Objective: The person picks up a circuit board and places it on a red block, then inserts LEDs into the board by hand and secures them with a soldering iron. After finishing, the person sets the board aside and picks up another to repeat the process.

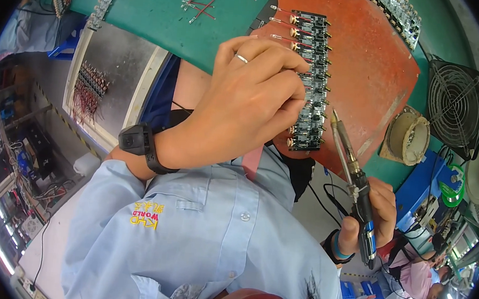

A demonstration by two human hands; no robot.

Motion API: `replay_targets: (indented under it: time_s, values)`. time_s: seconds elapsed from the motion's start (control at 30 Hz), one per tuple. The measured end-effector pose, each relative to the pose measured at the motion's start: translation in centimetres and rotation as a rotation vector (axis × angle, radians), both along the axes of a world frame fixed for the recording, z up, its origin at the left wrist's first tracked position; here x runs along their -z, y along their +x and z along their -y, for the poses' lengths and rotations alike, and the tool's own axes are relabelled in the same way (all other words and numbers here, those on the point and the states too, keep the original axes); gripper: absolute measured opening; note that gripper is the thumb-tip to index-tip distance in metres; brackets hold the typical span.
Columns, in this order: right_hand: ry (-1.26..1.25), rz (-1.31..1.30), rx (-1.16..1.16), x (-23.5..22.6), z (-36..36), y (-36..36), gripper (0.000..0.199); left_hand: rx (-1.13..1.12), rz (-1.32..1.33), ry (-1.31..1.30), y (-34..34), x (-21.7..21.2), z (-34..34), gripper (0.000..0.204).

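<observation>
A strip of small black circuit boards (308, 134) lies on an orange-red mat (365, 75). Short red wires with silvery ends (283, 38) stick out from the left side of its upper boards. Across the middle of the strip reaches my left hand (256, 91), its thumb and fingers pinched together at the boards; what they hold, if anything, is hidden. My right hand (381, 210) grips a soldering iron (365, 217) with a thin feed tube along its shaft. The iron's tip sits just right of the strip, apart from it.
Loose red-wired pieces (198, 0) lie on the green bench top (149, 5). At right are a round pale pot (416, 139) and a black fan (455, 106). More board strips (399, 18) stand top right. A framed metal tray (125, 54) at left holds wired boards (90, 88).
</observation>
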State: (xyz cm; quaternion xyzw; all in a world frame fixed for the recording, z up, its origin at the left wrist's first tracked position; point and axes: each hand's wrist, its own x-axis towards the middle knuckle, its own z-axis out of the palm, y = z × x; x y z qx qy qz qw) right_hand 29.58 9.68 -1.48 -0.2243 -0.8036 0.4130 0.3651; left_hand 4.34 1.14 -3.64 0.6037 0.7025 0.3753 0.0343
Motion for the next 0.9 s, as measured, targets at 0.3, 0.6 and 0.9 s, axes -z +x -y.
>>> replay_targets:
  time_s: [0.3, 0.6, 0.9]
  values:
    - [0.035, 0.085, -0.072, 0.0, -0.2, -1.1, 0.046, -0.014, -0.003, 0.009, 0.1, 0.3, 0.0, 0.013]
    - [0.045, 0.113, -0.072, 0.0, -0.4, -1.5, 0.045, -0.014, -0.005, -0.005, 0.1, 0.1, -0.1, 0.014]
    - [0.038, 0.205, -0.159, -0.8, -0.5, -1.2, 0.051, -0.017, -0.003, 0.002, 0.2, 0.2, -0.1, 0.014]
